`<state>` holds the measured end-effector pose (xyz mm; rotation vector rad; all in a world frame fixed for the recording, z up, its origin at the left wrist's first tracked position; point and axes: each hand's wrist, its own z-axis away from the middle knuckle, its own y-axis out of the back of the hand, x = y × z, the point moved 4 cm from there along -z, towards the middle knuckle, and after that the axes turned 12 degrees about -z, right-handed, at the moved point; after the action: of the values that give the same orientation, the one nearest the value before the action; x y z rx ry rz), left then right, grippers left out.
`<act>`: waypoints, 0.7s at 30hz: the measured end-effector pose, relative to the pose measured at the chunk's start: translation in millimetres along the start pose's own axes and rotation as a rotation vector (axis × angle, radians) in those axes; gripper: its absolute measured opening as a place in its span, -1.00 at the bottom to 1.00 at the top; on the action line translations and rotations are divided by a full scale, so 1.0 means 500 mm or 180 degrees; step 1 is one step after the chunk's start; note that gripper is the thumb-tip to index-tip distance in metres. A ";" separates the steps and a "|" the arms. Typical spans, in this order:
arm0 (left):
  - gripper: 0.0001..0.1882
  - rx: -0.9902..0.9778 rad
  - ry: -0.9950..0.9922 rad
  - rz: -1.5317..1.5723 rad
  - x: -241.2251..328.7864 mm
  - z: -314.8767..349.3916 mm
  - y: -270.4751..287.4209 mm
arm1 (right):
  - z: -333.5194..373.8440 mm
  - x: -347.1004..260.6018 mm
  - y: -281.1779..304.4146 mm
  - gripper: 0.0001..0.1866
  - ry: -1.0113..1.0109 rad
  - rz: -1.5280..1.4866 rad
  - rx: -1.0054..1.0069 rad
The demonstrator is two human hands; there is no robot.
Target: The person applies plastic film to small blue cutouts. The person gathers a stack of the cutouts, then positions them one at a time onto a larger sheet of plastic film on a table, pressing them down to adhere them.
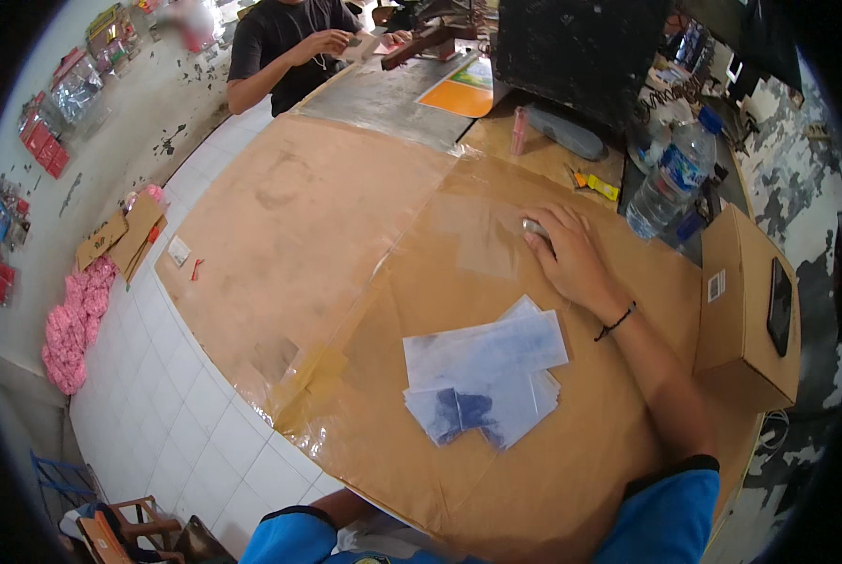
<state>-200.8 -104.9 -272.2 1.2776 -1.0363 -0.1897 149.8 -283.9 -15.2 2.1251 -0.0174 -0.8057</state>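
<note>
In the head view, the person's right hand lies at the right of the brown-covered table, fingers and thumb closed around a small grey mouse, which the palm mostly hides; a dark band circles the wrist. The left hand is out of sight, so its state cannot be told; only the left sleeve and a bit of forearm show at the near edge. Near the middle of the table, just left of the right forearm, lies a loose, fanned pile of pale slips, the lower ones with dark blue patches. Farther off, beyond the right hand, are a yellow tube, a pink cylinder and a grey oblong thing by a large black panel. To the right stand a bottle and, nearer, a box with a phone on it. At the table's left edge are a small white packet and a red scrap. At the far end, another person holds a pale, flat piece between both hands. On the left, pink bundles and cardboard lean by the wall, above white floor tiles.
</note>
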 end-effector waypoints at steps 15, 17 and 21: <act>-0.61 -0.0337 -0.0071 -0.0080 -0.020 -0.010 0.032 | 0.004 0.032 -0.012 -0.70 -0.0227 -0.1010 0.0359; -0.61 -0.0422 -0.0094 -0.0095 -0.022 -0.008 0.041 | 0.010 0.049 -0.017 -0.69 -0.0204 -0.1029 0.0245; -0.61 -0.0523 -0.0072 -0.0124 -0.030 0.010 0.067 | 0.000 0.043 -0.010 -0.70 -0.0057 -0.0906 0.0060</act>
<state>-226.7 -87.5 -252.1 1.1494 -0.9947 -0.3134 165.9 -286.7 -30.5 2.1663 0.2744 -0.9924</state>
